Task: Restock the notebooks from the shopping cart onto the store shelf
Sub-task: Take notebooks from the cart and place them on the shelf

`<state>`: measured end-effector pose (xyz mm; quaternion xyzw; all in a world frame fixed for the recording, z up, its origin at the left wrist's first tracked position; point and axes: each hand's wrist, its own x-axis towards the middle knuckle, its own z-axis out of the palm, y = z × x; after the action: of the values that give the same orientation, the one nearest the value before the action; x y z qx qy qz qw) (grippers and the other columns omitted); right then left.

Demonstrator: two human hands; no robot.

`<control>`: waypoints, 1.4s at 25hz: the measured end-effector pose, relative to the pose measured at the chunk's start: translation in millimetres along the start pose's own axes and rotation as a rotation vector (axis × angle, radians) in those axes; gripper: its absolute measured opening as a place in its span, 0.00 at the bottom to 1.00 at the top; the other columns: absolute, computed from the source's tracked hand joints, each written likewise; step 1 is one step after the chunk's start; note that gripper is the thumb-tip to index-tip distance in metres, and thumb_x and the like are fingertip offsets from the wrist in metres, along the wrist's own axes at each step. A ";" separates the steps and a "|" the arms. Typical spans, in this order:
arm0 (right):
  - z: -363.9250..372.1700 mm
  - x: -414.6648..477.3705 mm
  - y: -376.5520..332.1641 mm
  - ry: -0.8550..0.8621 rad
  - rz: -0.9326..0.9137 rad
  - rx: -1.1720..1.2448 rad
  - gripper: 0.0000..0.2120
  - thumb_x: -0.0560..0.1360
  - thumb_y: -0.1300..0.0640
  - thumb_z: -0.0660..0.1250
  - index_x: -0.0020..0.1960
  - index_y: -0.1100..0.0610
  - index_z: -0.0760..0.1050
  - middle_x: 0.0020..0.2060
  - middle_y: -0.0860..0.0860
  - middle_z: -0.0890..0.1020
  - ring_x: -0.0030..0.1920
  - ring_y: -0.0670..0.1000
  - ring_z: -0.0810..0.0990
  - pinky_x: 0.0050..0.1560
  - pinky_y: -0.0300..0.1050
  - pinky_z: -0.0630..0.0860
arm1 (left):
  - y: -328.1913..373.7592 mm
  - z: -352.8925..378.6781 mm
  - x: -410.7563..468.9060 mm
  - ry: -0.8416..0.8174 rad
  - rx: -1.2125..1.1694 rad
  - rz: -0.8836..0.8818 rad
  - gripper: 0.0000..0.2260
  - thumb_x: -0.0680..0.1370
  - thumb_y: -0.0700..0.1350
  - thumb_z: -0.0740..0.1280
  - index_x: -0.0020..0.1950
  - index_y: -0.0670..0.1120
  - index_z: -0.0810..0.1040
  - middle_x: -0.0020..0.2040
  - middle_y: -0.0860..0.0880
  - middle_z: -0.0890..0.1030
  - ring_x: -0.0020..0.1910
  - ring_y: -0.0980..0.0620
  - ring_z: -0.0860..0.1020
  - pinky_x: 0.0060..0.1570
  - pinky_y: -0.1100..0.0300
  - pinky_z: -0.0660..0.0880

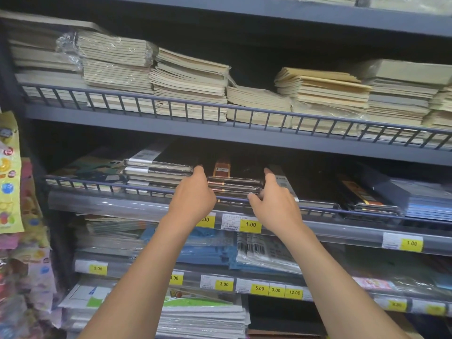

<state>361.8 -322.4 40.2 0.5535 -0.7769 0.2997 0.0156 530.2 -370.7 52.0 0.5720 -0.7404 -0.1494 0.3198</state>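
A stack of dark notebooks [234, 178] with an orange label on top lies on the middle shelf [342, 145], behind its wire rail. My left hand [193, 195] holds the stack's left side, fingers curled against the edges. On the right side, my right hand [274, 204] grips it, with a finger stretched up over the top cover and the thumb at the front edge. Both forearms reach up from below. The shopping cart is out of view.
A taller pile of wrapped black notebooks [156, 168] sits just left of the stack, and more dark ones [367, 194] lie to the right. Cream notebooks [190, 81] fill the upper shelf. Yellow price tags [250, 225] line the rails. Sticker packs [9, 172] hang at the far left.
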 end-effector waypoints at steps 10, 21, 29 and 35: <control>-6.2 -7.8 7.9 0.017 -0.085 0.071 0.28 0.81 0.48 0.62 0.77 0.52 0.60 0.34 0.47 0.83 0.39 0.47 0.81 0.36 0.46 0.77 | -6.9 -3.6 -2.5 -0.011 -0.066 -0.001 0.24 0.80 0.44 0.64 0.75 0.45 0.66 0.56 0.43 0.81 0.52 0.42 0.80 0.47 0.48 0.78; -1.9 -12.3 3.1 0.193 -0.115 -0.063 0.24 0.82 0.46 0.61 0.76 0.49 0.66 0.48 0.48 0.86 0.49 0.51 0.84 0.45 0.48 0.80 | -16.5 16.5 -3.4 0.168 0.021 0.103 0.08 0.82 0.48 0.66 0.49 0.44 0.78 0.42 0.46 0.82 0.43 0.43 0.80 0.41 0.49 0.78; 5.2 -8.5 8.3 0.167 -0.042 0.096 0.22 0.80 0.40 0.62 0.64 0.54 0.78 0.33 0.47 0.84 0.39 0.49 0.83 0.42 0.46 0.80 | -16.6 15.0 -4.3 0.205 -0.099 0.065 0.16 0.80 0.48 0.70 0.66 0.43 0.80 0.54 0.45 0.86 0.56 0.45 0.83 0.54 0.49 0.81; 2.8 -15.4 8.8 0.127 -0.063 0.135 0.19 0.81 0.43 0.62 0.61 0.56 0.80 0.35 0.48 0.83 0.39 0.49 0.82 0.43 0.49 0.82 | -20.5 15.6 -7.0 0.216 -0.099 0.065 0.15 0.80 0.49 0.70 0.66 0.45 0.81 0.57 0.48 0.86 0.57 0.48 0.84 0.56 0.50 0.81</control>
<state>360.9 -308.8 28.4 0.5571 -0.7348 0.3851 0.0370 536.6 -372.4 26.1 0.5438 -0.7115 -0.1129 0.4305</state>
